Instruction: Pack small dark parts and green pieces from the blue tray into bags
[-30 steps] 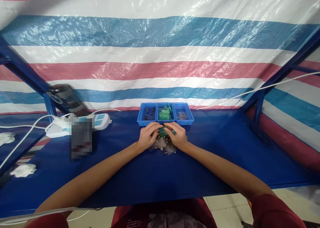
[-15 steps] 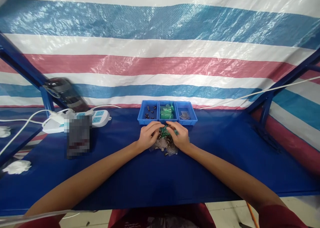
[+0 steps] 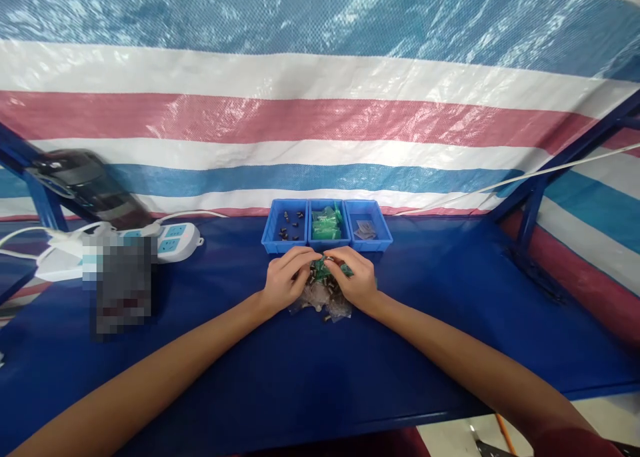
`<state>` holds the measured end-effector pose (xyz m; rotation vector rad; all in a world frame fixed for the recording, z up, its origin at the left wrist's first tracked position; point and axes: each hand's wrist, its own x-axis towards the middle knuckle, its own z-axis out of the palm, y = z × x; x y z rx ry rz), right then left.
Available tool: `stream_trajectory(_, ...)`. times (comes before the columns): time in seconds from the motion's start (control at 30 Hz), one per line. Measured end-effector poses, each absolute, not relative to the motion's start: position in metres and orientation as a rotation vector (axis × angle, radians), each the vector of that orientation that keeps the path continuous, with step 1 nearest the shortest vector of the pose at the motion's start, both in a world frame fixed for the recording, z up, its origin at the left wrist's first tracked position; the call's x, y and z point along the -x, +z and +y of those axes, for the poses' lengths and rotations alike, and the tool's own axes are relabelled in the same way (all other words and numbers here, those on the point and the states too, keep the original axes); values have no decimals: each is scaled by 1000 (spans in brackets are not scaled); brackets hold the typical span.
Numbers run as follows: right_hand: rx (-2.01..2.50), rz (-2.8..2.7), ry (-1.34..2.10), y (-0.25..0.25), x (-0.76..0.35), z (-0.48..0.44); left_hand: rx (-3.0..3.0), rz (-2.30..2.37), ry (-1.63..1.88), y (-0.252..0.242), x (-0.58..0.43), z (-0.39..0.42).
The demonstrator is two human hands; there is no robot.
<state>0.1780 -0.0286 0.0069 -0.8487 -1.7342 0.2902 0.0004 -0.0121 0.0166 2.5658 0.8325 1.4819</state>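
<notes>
My left hand point(image 3: 285, 279) and my right hand point(image 3: 353, 278) meet over a small heap of parts point(image 3: 324, 295) on the blue table: clear plastic bags, dark little pieces and green ones. Both hands have curled fingers pinched together on a small green part point(image 3: 320, 267) at the top of the heap. Just beyond them stand three blue bins in a row: the left bin point(image 3: 285, 225) holds several small dark pieces, the middle bin point(image 3: 327, 224) green parts, the right bin point(image 3: 367, 227) a few clear bags.
A white power strip point(image 3: 173, 239) with cables lies at the left, next to a blurred dark object point(image 3: 123, 283) and a dark device point(image 3: 87, 185) leaning on the blue frame. A striped tarp point(image 3: 320, 103) closes off the back. The table edge point(image 3: 350, 423) runs near me.
The camera has tipped down and shifted a little, so everything sits slightly lower-left in view. My hands stay together on the heap, fingers working the green part.
</notes>
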Motion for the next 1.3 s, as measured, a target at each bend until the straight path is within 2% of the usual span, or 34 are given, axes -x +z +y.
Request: stream_trajectory(1.3, 929, -1785, 334, 4, -178, -29, -2514, 804, 1497, 14, -2, -11)
